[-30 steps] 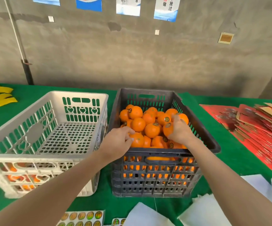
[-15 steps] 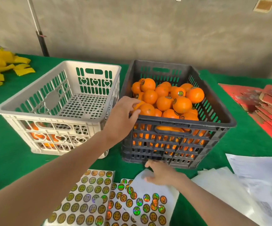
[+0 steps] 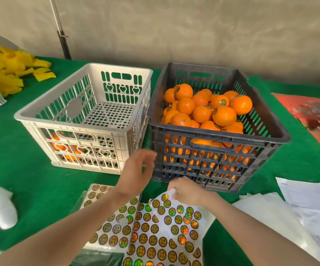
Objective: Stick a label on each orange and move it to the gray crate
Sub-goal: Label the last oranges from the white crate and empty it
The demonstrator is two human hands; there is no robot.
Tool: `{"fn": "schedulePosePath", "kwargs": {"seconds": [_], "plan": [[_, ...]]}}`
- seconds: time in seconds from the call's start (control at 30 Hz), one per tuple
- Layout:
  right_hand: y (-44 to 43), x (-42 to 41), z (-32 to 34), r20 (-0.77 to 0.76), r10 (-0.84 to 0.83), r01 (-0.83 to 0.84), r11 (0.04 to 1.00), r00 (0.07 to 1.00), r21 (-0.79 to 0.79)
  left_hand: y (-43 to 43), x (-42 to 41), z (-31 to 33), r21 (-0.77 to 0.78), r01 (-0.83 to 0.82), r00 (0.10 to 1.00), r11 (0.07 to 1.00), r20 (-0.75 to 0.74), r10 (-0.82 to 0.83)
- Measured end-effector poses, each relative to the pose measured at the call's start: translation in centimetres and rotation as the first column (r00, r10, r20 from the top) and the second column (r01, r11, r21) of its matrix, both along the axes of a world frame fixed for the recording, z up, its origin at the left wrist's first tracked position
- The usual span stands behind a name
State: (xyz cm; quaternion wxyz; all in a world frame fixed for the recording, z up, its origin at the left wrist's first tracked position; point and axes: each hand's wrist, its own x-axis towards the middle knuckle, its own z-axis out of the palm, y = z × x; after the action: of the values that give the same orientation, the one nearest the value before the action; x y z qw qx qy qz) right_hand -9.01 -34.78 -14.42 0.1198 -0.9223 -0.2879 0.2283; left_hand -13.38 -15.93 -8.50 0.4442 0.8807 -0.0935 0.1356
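The dark gray crate [image 3: 220,136] stands right of centre, heaped with oranges [image 3: 203,112]; some carry round labels. Beside it on the left is a white crate [image 3: 74,120], with a few oranges [image 3: 59,144] showing through its front wall. Two sheets of shiny round labels [image 3: 163,237] lie on the green cloth in front of the crates. My right hand [image 3: 188,191] pinches the top corner of the right sheet, just below the gray crate's front wall. Over the gap between the crates' fronts, my left hand [image 3: 136,173] hovers with loosely curled fingers and holds nothing.
Yellow wrappers [image 3: 11,70] are piled at the far left, and white foam pieces [image 3: 1,206] lie at the near left. Red flattened cartons [image 3: 309,116] fill the right edge. White papers [image 3: 299,208] spread at the near right. A black pole [image 3: 63,41] stands against the wall.
My left hand came off the gray crate's rim and dropped toward the label sheets. My right hand left the oranges, came down to the sheet and now pinches its top corner.
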Motion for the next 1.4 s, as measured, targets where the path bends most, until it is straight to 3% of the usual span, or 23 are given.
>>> {"fn": "schedulePosePath", "kwargs": {"seconds": [0.03,0.1,0.17,0.27,0.4,0.53,0.7,0.8,0.93,1.03,1.17,1.27,1.4], "plan": [[-0.5,0.1,0.3,-0.01,-0.021,0.022,0.998,1.0,0.058,-0.1,0.0,-0.8,-0.017,0.03,0.975,0.999,-0.22,-0.033],[-1.5,0.1,1.0,-0.044,-0.079,0.086,0.982,0.996,0.171,-0.5,0.4,-2.1,-0.123,0.074,0.824,0.99,-0.551,-0.13],[-2.4,0.1,1.8,-0.084,-0.125,0.143,0.954,0.989,0.263,-1.1,0.7,-3.0,-0.258,0.055,0.705,0.965,-0.674,-0.22],[-3.2,0.0,2.9,-0.135,-0.187,0.224,0.904,0.973,0.365,-2.6,1.2,-3.6,-0.304,-0.004,0.684,0.953,-0.696,-0.219],[-3.8,-0.6,3.8,-0.088,-0.209,0.226,0.885,0.974,0.407,-4.5,1.8,-3.3,-0.284,-0.02,0.742,0.958,-0.646,-0.176],[-3.5,-1.3,4.1,0.177,-0.132,0.041,0.897,0.975,0.44,-5.3,2.1,-2.9,-0.185,0.028,0.799,0.982,-0.586,-0.134],[-3.3,-1.3,4.2,0.381,0.012,-0.134,0.946,0.924,0.294,-5.9,2.1,-3.1,-0.181,0.087,0.816,0.98,-0.551,-0.174],[-3.5,-1.2,4.3,0.383,-0.001,-0.127,0.942,0.924,0.309,-5.9,2.1,-3.5,-0.206,0.085,0.825,0.975,-0.534,-0.185],[-3.8,-1.5,4.9,0.301,-0.125,-0.024,0.894,0.945,0.447,-6.0,1.9,-4.2,-0.223,0.069,0.801,0.972,-0.568,-0.187],[-3.3,-1.8,5.7,0.272,-0.148,-0.011,0.862,0.951,0.507,-5.9,1.5,-4.3,-0.143,0.081,0.814,0.986,-0.562,-0.148],[-1.0,-2.7,8.1,0.299,-0.115,-0.105,0.771,0.947,0.628,-3.6,0.8,-2.0,0.044,0.096,0.964,0.994,-0.254,-0.082],[2.2,-3.4,10.9,0.413,-0.144,-0.242,0.623,0.899,0.744,0.4,0.8,2.0,-0.015,0.098,0.995,0.995,-0.02,-0.099],[7.6,-2.3,14.5,0.554,-0.205,-0.415,0.473,0.807,0.778,6.5,2.3,7.2,-0.205,-0.025,1.0,0.978,0.005,0.027]]}}
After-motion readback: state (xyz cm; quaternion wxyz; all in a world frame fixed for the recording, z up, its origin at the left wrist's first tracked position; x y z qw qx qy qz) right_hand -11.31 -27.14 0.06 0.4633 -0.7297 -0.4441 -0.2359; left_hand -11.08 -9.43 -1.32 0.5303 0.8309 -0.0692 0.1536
